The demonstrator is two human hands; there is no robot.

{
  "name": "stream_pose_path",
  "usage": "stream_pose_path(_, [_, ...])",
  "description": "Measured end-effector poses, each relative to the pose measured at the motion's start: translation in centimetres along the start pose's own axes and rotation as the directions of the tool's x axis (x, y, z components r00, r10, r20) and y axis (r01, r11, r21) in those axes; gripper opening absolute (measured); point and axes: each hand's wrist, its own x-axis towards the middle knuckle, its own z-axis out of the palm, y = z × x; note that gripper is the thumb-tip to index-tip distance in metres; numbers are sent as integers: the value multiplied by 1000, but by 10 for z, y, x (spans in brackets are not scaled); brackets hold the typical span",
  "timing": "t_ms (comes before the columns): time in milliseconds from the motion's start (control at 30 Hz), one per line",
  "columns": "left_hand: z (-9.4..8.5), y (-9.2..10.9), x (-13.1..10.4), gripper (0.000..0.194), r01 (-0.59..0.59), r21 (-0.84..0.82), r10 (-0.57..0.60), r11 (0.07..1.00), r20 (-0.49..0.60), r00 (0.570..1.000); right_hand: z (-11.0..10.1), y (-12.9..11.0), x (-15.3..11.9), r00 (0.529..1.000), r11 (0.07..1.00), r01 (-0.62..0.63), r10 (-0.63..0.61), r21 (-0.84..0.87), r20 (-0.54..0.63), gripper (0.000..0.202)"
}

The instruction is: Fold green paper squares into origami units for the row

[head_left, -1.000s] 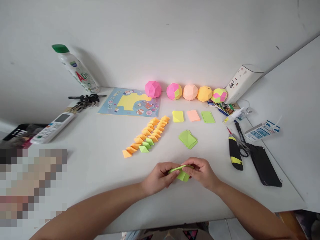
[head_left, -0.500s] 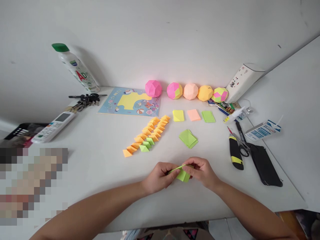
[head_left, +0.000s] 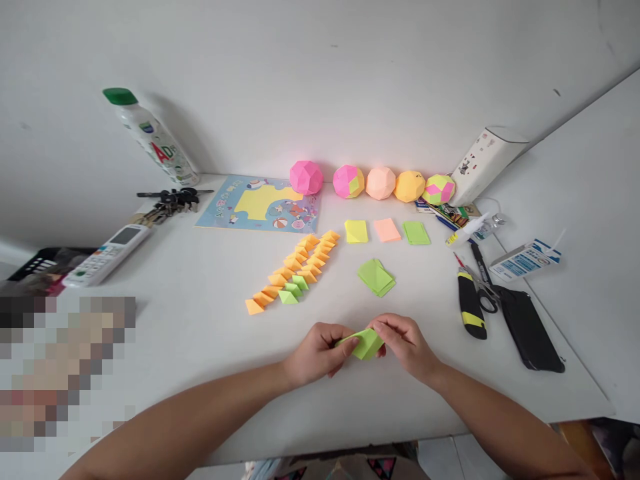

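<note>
A partly folded green paper is held between my two hands near the table's front. My left hand pinches its left end, thumb on top. At its upper right corner, my right hand grips it between thumb and fingers. Beyond the hands lies a loose stack of green paper squares. To the left, folded orange paper pieces stand in two slanting rows, with a few folded green pieces at the near end of one row.
Yellow, peach and green pads lie farther back, before several paper balls. At right are a cutter, scissors and a black pouch; at left, a remote and a bottle.
The green paper's raised upper edge now lies flatter, showing a broader face. My right thumb has shifted slightly up toward the corner; my left hand has barely moved.
</note>
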Motion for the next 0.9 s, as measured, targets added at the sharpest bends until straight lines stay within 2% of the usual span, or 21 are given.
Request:
stream_pose_path(67, [-1,-1,0,39,4,-6,-4,1000,2,1000,-1,-1,1,995,989,94,-96,-115,-10,27])
stream_pose_path(167, [-2,-2,1,37,17,-8,-16,1000,13,1000,-1,0,2,961,911,269,-275,-312,24,24])
stream_pose_path(267, [-1,-2,2,35,38,-18,-38,999,26,999,0,1,3,937,856,345,-337,-386,90,18])
stream_pose_path(367, [1,-2,3,33,53,-92,-55,994,-16,998,0,2,3,954,876,281,-298,-392,20,19])
stream_pose_path(500, [3,-2,4,32,10,-205,-25,979,-74,997,0,3,1,973,916,188,-222,-354,-60,21])
stream_pose_path(733, [1,-8,6,33,-13,-249,-4,968,-67,998,0,10,2,971,927,235,-239,-292,23,24])
stream_pose_path(900, [2,-9,7,32,-45,-276,16,960,-106,994,-1,11,2,983,951,184,-181,-248,36,23])
